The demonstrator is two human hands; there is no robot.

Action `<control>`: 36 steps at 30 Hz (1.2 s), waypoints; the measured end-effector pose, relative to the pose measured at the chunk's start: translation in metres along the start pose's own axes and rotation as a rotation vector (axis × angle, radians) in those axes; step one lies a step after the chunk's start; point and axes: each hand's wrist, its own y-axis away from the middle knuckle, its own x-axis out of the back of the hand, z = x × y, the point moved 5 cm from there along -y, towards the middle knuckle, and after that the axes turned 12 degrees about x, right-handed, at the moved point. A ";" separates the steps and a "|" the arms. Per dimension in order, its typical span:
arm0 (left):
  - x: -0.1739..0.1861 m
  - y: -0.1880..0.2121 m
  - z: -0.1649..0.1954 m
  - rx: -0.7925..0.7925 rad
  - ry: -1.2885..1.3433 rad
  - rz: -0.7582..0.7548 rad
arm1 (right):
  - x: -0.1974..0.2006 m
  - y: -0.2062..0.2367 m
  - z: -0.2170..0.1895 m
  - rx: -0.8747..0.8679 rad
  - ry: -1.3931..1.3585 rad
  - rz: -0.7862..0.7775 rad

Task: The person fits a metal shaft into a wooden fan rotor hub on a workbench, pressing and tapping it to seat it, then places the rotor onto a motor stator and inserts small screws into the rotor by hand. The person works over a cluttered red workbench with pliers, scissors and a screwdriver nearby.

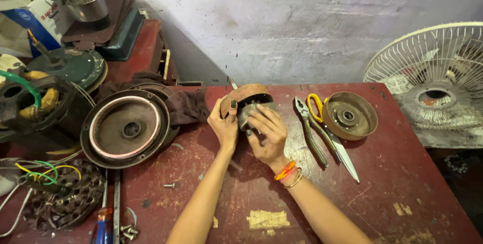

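Note:
Both my hands hold a round rusty-brown motor housing [247, 93] on its edge over the red worktable [392, 188]. My left hand [224, 123] grips its left rim, thumb on the outside. My right hand [266, 133] covers the grey inner part from the front, fingers curled onto it. Orange and gold bangles sit on my right wrist.
Pliers [310, 128], yellow-handled scissors [329, 133] and a second brown motor cover [349, 115] lie right of my hands. A large round fan cover [128, 127] and dark cloth [186, 105] lie left. A wired stator [63, 193], screwdriver [103, 224], loose screws and a white fan guard [435, 78] surround the table.

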 end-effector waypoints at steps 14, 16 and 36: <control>-0.001 0.002 -0.001 -0.054 -0.031 0.020 | -0.002 0.012 0.025 -0.456 -0.102 0.118; -0.001 0.002 -0.001 -0.063 0.003 0.022 | -0.001 0.012 0.026 -0.478 -0.121 0.137; -0.002 0.002 0.001 -0.006 0.001 0.028 | 0.004 0.009 0.018 -0.309 -0.121 0.135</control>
